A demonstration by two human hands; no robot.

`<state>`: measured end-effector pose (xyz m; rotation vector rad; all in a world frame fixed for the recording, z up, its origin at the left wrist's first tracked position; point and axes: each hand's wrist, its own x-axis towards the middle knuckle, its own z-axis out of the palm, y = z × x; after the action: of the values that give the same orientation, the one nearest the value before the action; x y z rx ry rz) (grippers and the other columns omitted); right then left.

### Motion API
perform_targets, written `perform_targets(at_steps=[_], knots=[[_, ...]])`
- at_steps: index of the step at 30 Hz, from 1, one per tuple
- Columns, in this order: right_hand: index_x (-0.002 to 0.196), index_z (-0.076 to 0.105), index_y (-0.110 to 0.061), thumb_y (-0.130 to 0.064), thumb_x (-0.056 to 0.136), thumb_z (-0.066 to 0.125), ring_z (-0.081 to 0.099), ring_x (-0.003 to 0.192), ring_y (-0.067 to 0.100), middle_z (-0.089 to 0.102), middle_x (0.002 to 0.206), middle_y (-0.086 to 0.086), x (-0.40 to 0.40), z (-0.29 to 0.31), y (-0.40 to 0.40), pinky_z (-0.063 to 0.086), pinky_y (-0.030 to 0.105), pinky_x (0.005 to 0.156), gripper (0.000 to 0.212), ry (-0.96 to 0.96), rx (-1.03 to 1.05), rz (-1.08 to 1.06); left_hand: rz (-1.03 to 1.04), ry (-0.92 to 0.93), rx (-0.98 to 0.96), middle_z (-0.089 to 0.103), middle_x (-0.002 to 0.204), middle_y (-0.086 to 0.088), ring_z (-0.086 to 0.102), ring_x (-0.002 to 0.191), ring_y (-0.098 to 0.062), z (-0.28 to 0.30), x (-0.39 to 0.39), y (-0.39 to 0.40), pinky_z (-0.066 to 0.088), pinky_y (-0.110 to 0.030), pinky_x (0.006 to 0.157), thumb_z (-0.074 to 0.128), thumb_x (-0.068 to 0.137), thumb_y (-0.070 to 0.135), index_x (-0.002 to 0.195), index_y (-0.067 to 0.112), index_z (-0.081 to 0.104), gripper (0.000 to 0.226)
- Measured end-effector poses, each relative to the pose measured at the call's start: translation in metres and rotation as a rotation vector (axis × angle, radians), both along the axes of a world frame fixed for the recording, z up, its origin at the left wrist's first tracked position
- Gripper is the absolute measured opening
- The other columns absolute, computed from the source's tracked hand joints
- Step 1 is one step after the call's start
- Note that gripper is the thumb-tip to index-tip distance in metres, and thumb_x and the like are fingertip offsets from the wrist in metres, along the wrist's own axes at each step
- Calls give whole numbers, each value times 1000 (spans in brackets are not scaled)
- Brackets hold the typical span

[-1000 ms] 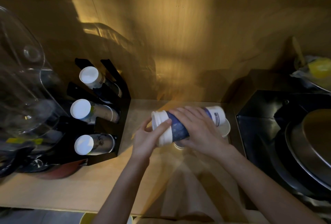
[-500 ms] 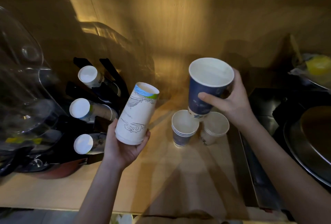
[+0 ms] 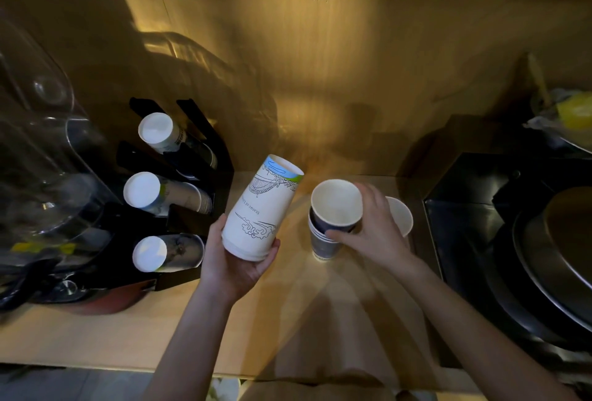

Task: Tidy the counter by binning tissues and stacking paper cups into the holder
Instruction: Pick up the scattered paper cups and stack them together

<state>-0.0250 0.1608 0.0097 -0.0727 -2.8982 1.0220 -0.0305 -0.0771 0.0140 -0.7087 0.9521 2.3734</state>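
My left hand (image 3: 235, 267) grips a stack of white printed paper cups (image 3: 259, 211) by its wide end, tilted with the bottom pointing up and away. My right hand (image 3: 373, 234) holds a blue paper cup (image 3: 336, 208), partly sunk into a stack of blue cups (image 3: 322, 245) standing on the wooden counter (image 3: 128, 330). Another white cup (image 3: 402, 215) stands just behind my right hand, partly hidden. The black cup holder (image 3: 192, 176) at the left has three rows of cups lying with their white bottoms toward me. No tissues are visible.
A clear plastic dispenser (image 3: 38, 150) and dark gear crowd the far left. A black appliance with metal pans (image 3: 544, 259) fills the right. A bowl with something yellow (image 3: 573, 112) sits at the back right. The wooden wall is close behind.
My right hand has lowered the blue cup from the air into the blue stack on the counter. My left hand with the white stack has barely moved.
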Motion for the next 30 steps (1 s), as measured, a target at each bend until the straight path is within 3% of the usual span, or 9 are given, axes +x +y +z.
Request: perform_targets(at_steps=[3,7,9,12,15,18,24,27,30], knots=[[139,24,-14,-74,60,53,22,139,27,27,150,11,3,-4,1,20,39,114,104,-75,308,68,8,2,-32,77,81,-2,69,78,-24,-2,0,-2,52,-41,83,44,85,50,95,24,67,37],[143,12,-9,-73,65,55,13,142,26,19,154,10,7,-3,-1,8,38,117,110,-125,430,121,-17,23,-100,77,83,0,70,79,-22,0,-1,0,51,-40,86,46,84,49,99,25,65,34],[143,10,-8,-73,65,56,11,142,26,18,154,9,6,-3,-2,7,38,117,111,-153,437,132,-18,30,-127,76,86,1,66,88,-22,3,0,3,49,-41,88,46,85,48,102,25,64,34],[144,10,-8,-67,65,62,8,143,26,16,155,10,3,3,0,8,38,117,111,-213,340,118,7,72,-213,69,108,2,62,101,-21,6,0,10,49,-40,85,48,85,47,119,28,56,40],[145,8,-9,-50,68,71,7,143,24,16,155,8,3,19,0,11,35,116,108,-129,236,86,51,172,-374,66,109,1,62,97,-16,11,1,20,49,-36,78,54,86,39,123,26,51,40],[146,9,-14,-34,68,76,11,143,22,21,154,5,6,36,-5,14,34,116,104,70,152,126,42,299,-526,63,114,-1,62,95,-14,21,5,34,48,-31,72,60,84,30,127,24,47,45],[143,17,-22,-44,66,73,22,140,21,31,151,6,7,40,-15,5,37,116,98,259,364,306,-172,516,-645,58,123,-1,62,100,-12,32,3,62,49,-24,70,74,57,38,132,25,43,82],[137,33,-21,-42,64,73,46,123,21,52,133,3,10,35,-10,17,37,112,86,253,335,309,-261,545,-706,58,121,3,62,98,-9,35,2,71,51,-24,72,75,57,40,132,27,44,82],[132,39,-21,-36,63,74,49,117,20,55,127,1,10,33,2,30,38,107,80,275,336,289,-281,512,-729,58,120,0,62,98,-11,37,0,80,51,-26,70,79,60,40,132,26,45,80]])
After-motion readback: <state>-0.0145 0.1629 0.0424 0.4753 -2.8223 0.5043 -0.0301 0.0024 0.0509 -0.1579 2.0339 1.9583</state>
